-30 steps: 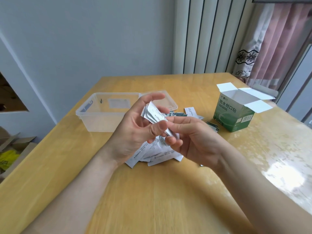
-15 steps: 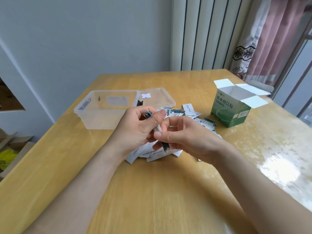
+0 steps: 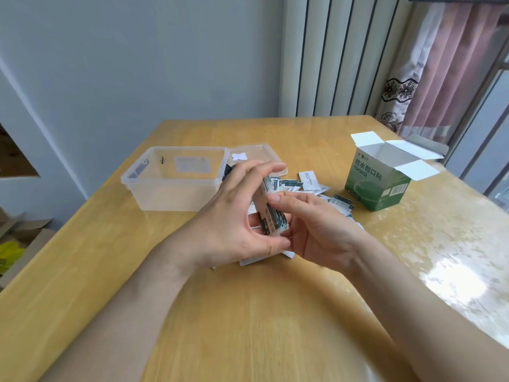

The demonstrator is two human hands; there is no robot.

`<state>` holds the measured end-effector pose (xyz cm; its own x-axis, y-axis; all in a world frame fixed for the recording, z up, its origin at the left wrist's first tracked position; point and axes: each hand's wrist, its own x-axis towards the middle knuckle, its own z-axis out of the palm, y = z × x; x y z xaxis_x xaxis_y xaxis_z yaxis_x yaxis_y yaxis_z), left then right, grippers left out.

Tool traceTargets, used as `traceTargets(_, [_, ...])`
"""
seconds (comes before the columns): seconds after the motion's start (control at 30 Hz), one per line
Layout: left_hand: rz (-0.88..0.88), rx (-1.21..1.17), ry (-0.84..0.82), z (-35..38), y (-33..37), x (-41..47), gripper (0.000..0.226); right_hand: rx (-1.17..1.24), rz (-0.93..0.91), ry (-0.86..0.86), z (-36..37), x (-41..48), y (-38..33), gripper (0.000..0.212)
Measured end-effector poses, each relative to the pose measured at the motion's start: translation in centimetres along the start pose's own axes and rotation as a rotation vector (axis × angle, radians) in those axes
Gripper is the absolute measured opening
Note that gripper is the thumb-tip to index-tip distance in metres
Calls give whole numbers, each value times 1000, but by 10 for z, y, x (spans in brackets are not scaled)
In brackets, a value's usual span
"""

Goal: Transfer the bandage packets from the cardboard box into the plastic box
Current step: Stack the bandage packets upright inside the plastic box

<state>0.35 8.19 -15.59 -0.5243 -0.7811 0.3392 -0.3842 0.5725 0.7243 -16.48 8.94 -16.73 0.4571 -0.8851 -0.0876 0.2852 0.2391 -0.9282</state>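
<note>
Green cardboard box [image 3: 370, 190] printed 防水创口贴, left hand [image 3: 228, 216] gripping packets [image 3: 271, 217]

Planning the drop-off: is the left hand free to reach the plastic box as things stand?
Probably yes: the left hand, gripping packets, is beside the plastic box, open-topped, nothing between.

We see a green cardboard box [image 3: 377, 188] with white flaps [image 3: 366, 139], white-and-teal packets [image 3: 271, 216], a clear plastic box [image 3: 170, 194], a pink curtain [image 3: 446, 78].

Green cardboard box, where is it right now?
In the head view the green cardboard box stands open on the right side of the table, just right of the loose packets and far right of the clear plastic box.
</note>
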Motion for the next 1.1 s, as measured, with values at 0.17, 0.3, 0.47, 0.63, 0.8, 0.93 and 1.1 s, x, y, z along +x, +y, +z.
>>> traceTargets(0.17, [9, 47, 53, -4, -2, 0, 76, -78, -15, -30, -3, 3, 2, 29])
traceTargets(0.3, [-32, 64, 47, -4, -3, 1, 78, -63, -15, -55, -4, 4, 2, 28])
traceTargets(0.47, [-62, -275, 32, -25, -3, 4, 34, 2, 18, -12, -2, 2, -3, 19])
traceTargets(0.63, [-134, -417, 235, -30, -8, 6, 15, 0, 93, -67, -1, 2, -8, 20])
traceTargets(0.8, [-198, -303, 267, -37, -12, 10, 13, -472, 3, 100, -1, 7, -21, 11])
traceTargets(0.93, [-198, -231, 274, -43, -11, 15, 9, -614, -106, 151, 14, 23, -31, 21])
traceTargets(1.1, [-213, -143, 340, -62, -26, 17, 10, -567, -48, 173, 26, 45, -37, 15])
